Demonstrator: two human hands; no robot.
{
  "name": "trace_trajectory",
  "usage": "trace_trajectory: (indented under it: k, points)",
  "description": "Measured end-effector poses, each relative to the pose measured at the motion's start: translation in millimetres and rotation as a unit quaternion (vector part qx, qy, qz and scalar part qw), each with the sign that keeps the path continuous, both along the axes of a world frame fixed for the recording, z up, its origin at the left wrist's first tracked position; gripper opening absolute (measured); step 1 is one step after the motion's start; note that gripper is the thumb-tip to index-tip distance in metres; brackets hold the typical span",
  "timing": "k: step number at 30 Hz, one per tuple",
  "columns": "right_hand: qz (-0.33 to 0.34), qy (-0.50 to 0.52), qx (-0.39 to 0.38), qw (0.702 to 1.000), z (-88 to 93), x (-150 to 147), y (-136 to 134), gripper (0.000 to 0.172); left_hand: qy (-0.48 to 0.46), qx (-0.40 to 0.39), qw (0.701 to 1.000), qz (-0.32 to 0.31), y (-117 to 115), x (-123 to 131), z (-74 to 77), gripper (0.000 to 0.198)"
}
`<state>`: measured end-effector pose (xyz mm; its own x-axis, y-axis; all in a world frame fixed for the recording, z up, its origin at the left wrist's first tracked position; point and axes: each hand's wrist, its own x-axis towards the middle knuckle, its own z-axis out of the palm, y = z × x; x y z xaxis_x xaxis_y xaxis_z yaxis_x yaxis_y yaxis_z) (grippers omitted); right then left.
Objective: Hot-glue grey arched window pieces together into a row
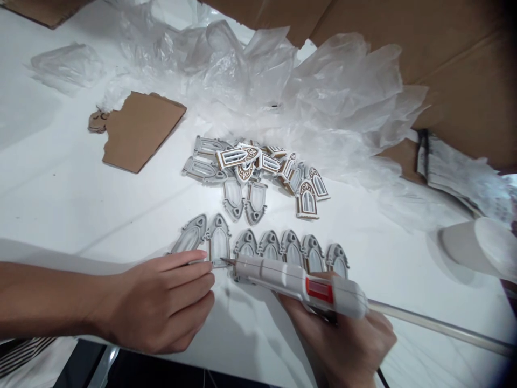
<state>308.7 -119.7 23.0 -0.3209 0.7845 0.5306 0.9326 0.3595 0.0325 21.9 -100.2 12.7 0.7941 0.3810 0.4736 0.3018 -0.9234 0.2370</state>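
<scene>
My right hand [343, 339] is wrapped round a white hot glue gun [278, 275] with a red window on its side. A long pale glue stick [436, 323] runs out of its rear. The gun's nozzle points left, at the lower edge of a small arched window piece [219, 242] lying face down. Beside that piece is my left hand [165, 302], its fingers stretched out and close together, fingertips near the piece's lower left edge; its thumb is hidden. Another arched piece [191, 235] lies partly behind this hand. Several more [291, 247] form a row to the right, partly covered by the gun.
A pile of arched window pieces [238, 157], some face up in white and gold, lies farther back. Behind it spreads crumpled clear plastic wrap [242, 70]. A torn cardboard piece [143, 129] is at left, a white paper cup [480, 245] tipped at right, and a large cardboard sheet [460, 64] at back right.
</scene>
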Motion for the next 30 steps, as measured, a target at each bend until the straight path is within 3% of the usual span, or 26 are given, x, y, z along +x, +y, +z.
trace_trajectory:
  k: [17, 25, 30]
  points:
    - [-0.016, -0.026, -0.036, 0.999, 7.5, -6.4, 2.0, 0.025, -0.002, -0.005, 1.0, 0.007, -1.6, 0.5, -0.8, 0.015]
    - [0.025, 0.011, -0.015, 1.0, 4.2, -1.1, 4.4, 0.027, -0.004, -0.007, 1.0, 0.005, -1.5, -0.3, -1.3, 0.016]
    - [0.017, 0.005, -0.008, 1.0, 3.2, -0.1, 4.3, 0.028, -0.006, -0.004, 1.0, 0.007, -0.9, 0.2, -1.7, 0.016]
